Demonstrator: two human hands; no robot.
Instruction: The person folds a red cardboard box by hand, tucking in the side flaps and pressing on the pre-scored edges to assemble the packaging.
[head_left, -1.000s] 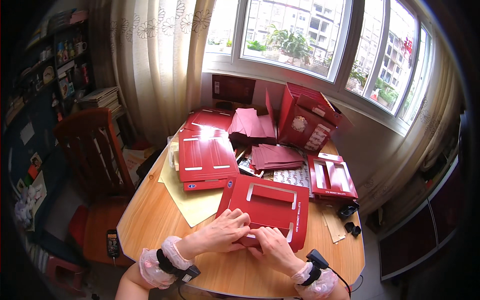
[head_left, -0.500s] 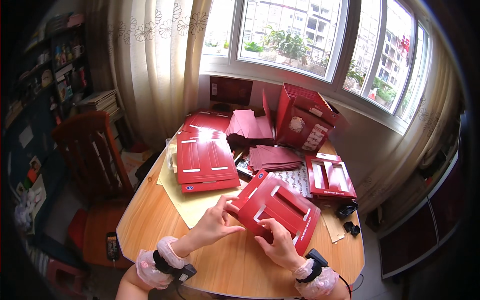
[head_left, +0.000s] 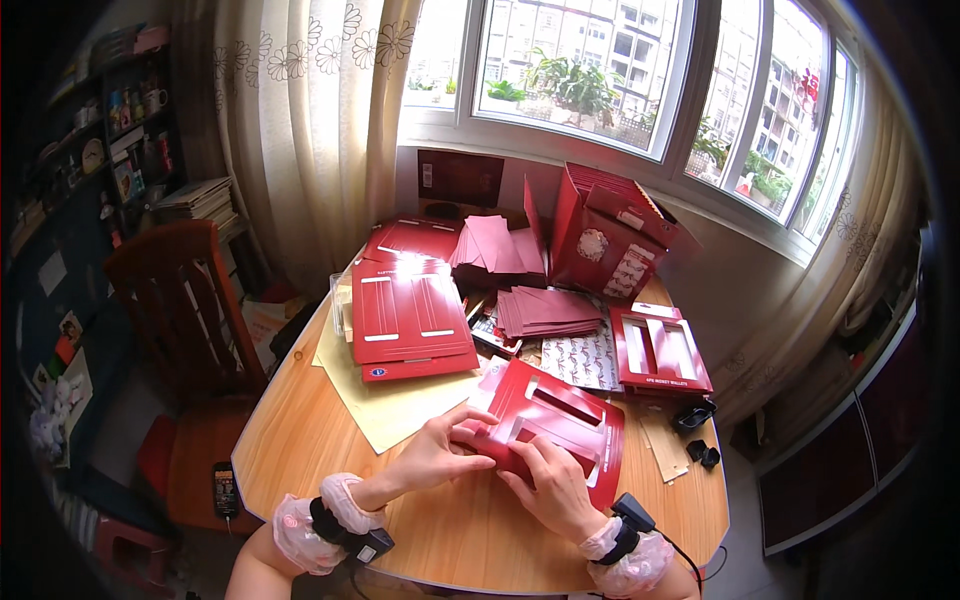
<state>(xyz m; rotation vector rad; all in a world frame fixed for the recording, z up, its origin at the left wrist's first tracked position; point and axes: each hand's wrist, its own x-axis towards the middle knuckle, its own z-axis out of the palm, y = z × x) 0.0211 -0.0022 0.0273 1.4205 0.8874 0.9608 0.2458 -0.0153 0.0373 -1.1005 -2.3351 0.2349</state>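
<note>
A flat red cardboard box blank (head_left: 556, 415) with two slot-shaped cutouts lies tilted on the round wooden table (head_left: 300, 430) in front of me. My left hand (head_left: 437, 455) grips its near left edge, fingers curled over the fold. My right hand (head_left: 551, 485) presses on its near edge from the right side, thumb on top. Both wrists wear pink ruffled cuffs and black bands.
A stack of flat red blanks (head_left: 410, 310) lies on a yellow sheet (head_left: 385, 400). Dark red folded pieces (head_left: 545, 310), a finished red tray (head_left: 660, 350) and an upright red box (head_left: 605, 235) crowd the far side. A wooden chair (head_left: 185, 320) stands left.
The red blank has been turned and pulled closer, from lying flat and square to angled with its near edge folded up. Both hands shifted toward that near edge.
</note>
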